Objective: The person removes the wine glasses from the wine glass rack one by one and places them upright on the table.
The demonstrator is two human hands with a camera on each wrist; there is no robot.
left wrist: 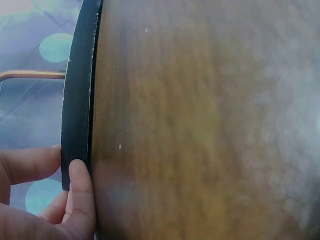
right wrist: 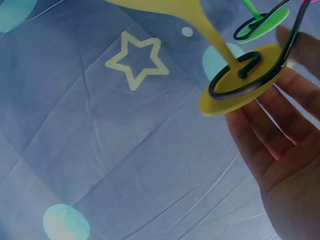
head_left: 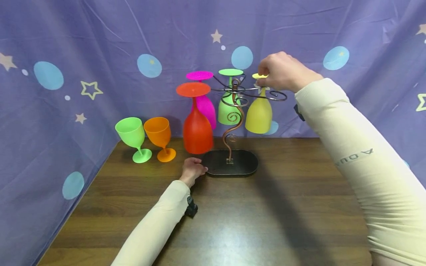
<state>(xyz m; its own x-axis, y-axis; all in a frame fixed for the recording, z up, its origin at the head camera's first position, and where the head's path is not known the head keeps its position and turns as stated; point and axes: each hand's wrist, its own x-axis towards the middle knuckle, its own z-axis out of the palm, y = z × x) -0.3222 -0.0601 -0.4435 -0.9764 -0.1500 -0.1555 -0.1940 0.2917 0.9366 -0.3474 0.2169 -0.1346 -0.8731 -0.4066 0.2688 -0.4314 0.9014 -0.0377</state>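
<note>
A left hand point(left wrist: 55, 220) at lower left pinches the near end of a black base point(left wrist: 77, 110). A copper rod point(left wrist: 35, 74) meets the base at upper left, before a spotted curtain point(left wrist: 32, 112); wooden table point(left wrist: 200, 120) fills the right.

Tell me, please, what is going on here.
A person's right hand holds the foot of the yellow goblet, hanging upside down on the metal rack; their left hand grips the rack's black base. A red goblet, magenta goblet and green goblet hang there too; an orange goblet and second green goblet stand upright on the table.
</note>
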